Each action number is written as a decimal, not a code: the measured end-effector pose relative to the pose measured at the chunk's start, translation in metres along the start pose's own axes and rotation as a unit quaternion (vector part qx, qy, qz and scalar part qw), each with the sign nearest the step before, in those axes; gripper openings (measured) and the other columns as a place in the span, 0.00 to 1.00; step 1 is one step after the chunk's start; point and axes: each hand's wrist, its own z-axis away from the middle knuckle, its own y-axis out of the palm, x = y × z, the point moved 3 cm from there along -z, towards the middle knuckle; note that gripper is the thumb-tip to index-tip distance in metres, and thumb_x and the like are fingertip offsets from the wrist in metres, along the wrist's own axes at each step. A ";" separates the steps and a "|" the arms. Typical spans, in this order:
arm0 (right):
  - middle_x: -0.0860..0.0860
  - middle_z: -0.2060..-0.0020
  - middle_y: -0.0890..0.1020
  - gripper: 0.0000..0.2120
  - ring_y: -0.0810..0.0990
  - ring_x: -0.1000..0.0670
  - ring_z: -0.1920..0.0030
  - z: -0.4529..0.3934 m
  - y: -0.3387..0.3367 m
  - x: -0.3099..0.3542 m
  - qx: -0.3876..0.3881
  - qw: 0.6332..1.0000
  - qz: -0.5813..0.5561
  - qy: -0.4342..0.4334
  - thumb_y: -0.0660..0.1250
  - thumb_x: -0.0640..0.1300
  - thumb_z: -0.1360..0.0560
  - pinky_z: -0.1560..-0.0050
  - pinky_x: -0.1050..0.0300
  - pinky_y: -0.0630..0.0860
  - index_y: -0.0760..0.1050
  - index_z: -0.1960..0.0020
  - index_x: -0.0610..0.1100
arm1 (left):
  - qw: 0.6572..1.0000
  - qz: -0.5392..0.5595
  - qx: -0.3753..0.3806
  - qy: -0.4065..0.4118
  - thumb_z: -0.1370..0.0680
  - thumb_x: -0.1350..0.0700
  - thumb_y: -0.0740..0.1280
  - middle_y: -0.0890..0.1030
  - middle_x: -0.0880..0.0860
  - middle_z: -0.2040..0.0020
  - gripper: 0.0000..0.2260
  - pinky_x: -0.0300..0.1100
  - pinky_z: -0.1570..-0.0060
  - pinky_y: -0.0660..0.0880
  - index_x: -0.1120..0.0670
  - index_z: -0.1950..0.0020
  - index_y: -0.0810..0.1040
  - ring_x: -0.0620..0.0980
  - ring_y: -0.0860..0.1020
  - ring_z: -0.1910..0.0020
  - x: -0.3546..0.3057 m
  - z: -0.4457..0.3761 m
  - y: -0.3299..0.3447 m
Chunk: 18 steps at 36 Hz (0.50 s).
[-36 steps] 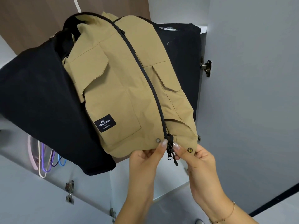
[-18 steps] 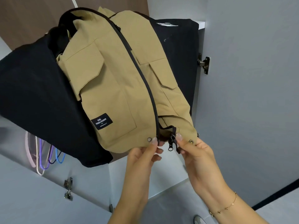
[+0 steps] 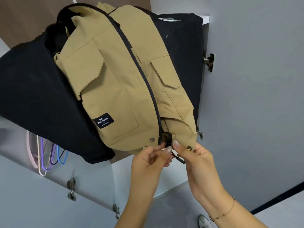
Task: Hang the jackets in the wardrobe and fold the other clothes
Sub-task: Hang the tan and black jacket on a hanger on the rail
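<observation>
A khaki jacket (image 3: 118, 89) with a black zip and a black label hangs in the wardrobe between two black garments, one on its left (image 3: 37, 89) and one on its right (image 3: 182, 51). At the jacket's bottom hem my left hand (image 3: 148, 160) pinches the black zip pull (image 3: 168, 143). My right hand (image 3: 195, 155) pinches the hem just right of the zip, beside a brass snap. The hanger and the rail are hidden by the clothes.
The grey wardrobe door (image 3: 256, 96) stands open on the right with a metal hinge (image 3: 209, 61). Several coloured empty hangers (image 3: 49, 155) hang low on the left. A second door with hinges (image 3: 71, 188) lies at lower left.
My left hand has shifted right from the hem onto the zip pull, closing up to my right hand. The jacket hangs much as before.
</observation>
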 end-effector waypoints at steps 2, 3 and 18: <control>0.44 0.58 0.85 0.09 0.83 0.51 0.57 0.000 0.000 0.000 0.001 1.000 -0.003 -0.001 0.73 0.41 0.34 0.57 0.64 0.78 0.84 0.55 0.40 | 1.000 -0.026 -0.002 0.017 0.27 0.59 0.72 0.84 0.54 0.64 0.04 0.33 0.63 0.76 0.50 0.57 0.84 0.45 0.82 0.65 0.000 0.001 -0.001; 0.44 0.59 0.85 0.07 0.82 0.51 0.57 0.000 0.000 0.000 0.002 1.000 -0.004 0.000 0.73 0.41 0.34 0.58 0.65 0.78 0.84 0.57 0.40 | 0.998 -0.049 -0.008 0.028 0.26 0.59 0.72 0.85 0.53 0.65 0.06 0.33 0.62 0.76 0.48 0.58 0.85 0.46 0.82 0.65 0.001 0.002 -0.002; 0.42 0.53 0.85 0.14 0.83 0.49 0.52 0.005 0.004 -0.002 -0.001 0.999 -0.033 0.042 0.75 0.43 0.36 0.54 0.65 0.78 0.84 0.52 0.38 | 0.928 -0.296 -0.099 0.205 0.25 0.58 0.72 0.82 0.40 0.63 0.05 0.31 0.59 0.76 0.49 0.59 0.81 0.38 0.81 0.61 -0.002 0.008 0.008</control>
